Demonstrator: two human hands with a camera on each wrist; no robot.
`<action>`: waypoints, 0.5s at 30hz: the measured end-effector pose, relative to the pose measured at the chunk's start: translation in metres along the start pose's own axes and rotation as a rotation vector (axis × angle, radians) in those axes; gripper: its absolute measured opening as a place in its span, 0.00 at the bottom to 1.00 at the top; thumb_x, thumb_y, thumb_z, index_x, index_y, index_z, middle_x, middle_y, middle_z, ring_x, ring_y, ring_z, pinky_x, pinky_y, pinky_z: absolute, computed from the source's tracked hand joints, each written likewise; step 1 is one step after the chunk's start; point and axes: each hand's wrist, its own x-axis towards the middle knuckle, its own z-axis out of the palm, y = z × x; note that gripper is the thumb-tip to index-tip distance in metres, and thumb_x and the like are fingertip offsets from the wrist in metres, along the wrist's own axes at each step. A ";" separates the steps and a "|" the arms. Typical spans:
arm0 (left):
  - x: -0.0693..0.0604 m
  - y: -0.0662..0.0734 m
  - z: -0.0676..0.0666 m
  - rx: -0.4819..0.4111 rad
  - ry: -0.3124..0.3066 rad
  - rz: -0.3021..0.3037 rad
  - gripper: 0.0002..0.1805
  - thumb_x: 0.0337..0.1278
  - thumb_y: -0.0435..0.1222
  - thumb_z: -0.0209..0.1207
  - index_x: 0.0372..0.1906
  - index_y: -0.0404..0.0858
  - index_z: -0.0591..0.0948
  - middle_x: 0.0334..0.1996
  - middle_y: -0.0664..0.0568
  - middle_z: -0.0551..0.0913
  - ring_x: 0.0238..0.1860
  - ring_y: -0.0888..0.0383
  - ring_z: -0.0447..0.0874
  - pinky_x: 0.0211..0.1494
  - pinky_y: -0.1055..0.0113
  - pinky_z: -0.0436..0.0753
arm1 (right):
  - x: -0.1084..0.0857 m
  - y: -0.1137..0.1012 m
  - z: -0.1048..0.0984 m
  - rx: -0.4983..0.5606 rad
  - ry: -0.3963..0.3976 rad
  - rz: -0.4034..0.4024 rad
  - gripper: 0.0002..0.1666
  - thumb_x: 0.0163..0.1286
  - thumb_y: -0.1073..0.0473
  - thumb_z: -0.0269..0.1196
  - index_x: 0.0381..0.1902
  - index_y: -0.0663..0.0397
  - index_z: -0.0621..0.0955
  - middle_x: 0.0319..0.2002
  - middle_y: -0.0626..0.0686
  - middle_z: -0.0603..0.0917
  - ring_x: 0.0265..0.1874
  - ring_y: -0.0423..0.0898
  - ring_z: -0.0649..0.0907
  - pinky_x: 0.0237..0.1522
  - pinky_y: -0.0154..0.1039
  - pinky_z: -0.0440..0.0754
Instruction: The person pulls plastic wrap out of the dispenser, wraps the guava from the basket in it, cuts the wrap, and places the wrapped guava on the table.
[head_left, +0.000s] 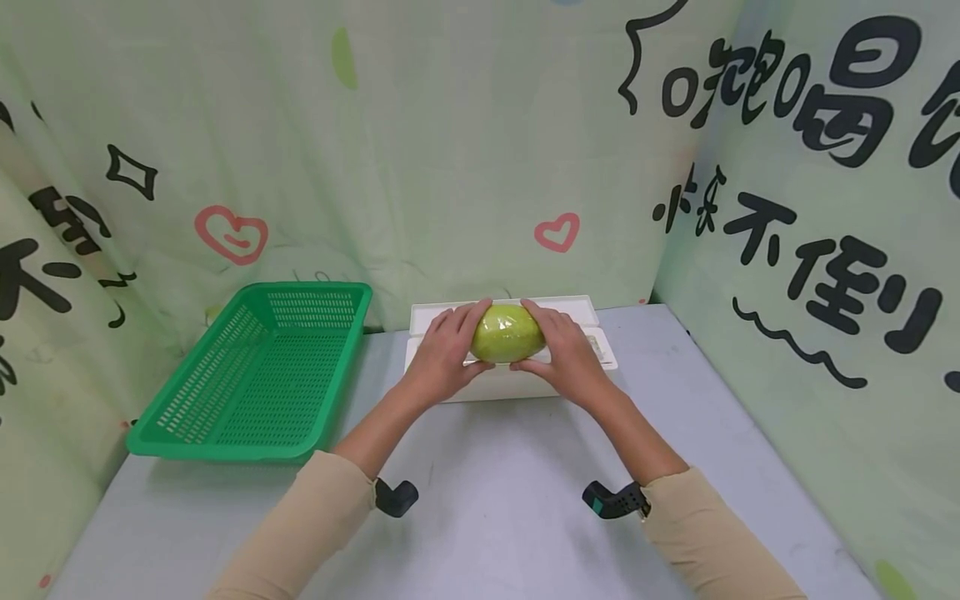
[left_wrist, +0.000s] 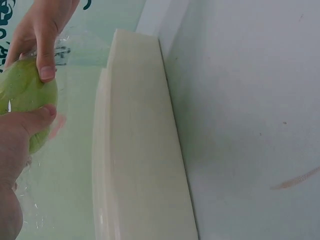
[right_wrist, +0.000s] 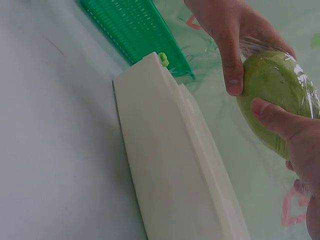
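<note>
Both hands hold a green, rounded fruit (head_left: 507, 333) in the air above a long white box (head_left: 498, 385). Clear plastic film lies over the fruit, shiny in the right wrist view (right_wrist: 280, 95). The left hand (head_left: 442, 354) grips its left side and the right hand (head_left: 570, 354) its right side, thumbs on the near face, other fingers around the far side. In the left wrist view the fruit (left_wrist: 25, 90) hangs beside the box (left_wrist: 140, 140), with film stretching off it.
A green plastic basket (head_left: 330, 417) stands on the left of the pale table (head_left: 495, 517). A light green curtain (head_left: 450, 150) with hearts and black characters hangs behind and at both sides. A small green piece (right_wrist: 163, 59) sits at the box's end.
</note>
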 end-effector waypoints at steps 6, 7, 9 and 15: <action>0.002 0.001 -0.004 0.001 -0.003 0.002 0.52 0.44 0.44 0.74 0.72 0.42 0.56 0.62 0.47 0.71 0.62 0.51 0.71 0.69 0.53 0.68 | 0.001 -0.002 -0.005 0.009 0.002 -0.013 0.56 0.50 0.50 0.76 0.72 0.51 0.61 0.62 0.56 0.74 0.62 0.54 0.73 0.64 0.55 0.72; 0.002 0.001 -0.005 -0.002 -0.003 0.001 0.52 0.44 0.44 0.74 0.72 0.42 0.56 0.62 0.47 0.71 0.62 0.51 0.71 0.69 0.53 0.68 | 0.002 -0.002 -0.005 0.010 0.002 -0.015 0.56 0.50 0.50 0.76 0.72 0.51 0.61 0.62 0.56 0.74 0.62 0.54 0.73 0.64 0.55 0.72; 0.002 0.002 -0.007 -0.007 -0.002 0.001 0.52 0.43 0.44 0.74 0.72 0.42 0.56 0.62 0.47 0.71 0.62 0.51 0.71 0.69 0.53 0.69 | 0.002 -0.003 -0.007 0.012 0.002 -0.018 0.56 0.50 0.50 0.76 0.72 0.52 0.61 0.62 0.57 0.74 0.62 0.54 0.73 0.64 0.56 0.72; 0.002 0.003 -0.010 -0.020 0.000 0.001 0.52 0.44 0.43 0.74 0.72 0.42 0.56 0.62 0.46 0.71 0.62 0.50 0.72 0.68 0.53 0.70 | 0.003 -0.006 -0.011 0.013 -0.009 -0.018 0.55 0.50 0.51 0.76 0.72 0.53 0.61 0.62 0.57 0.74 0.62 0.55 0.73 0.64 0.55 0.73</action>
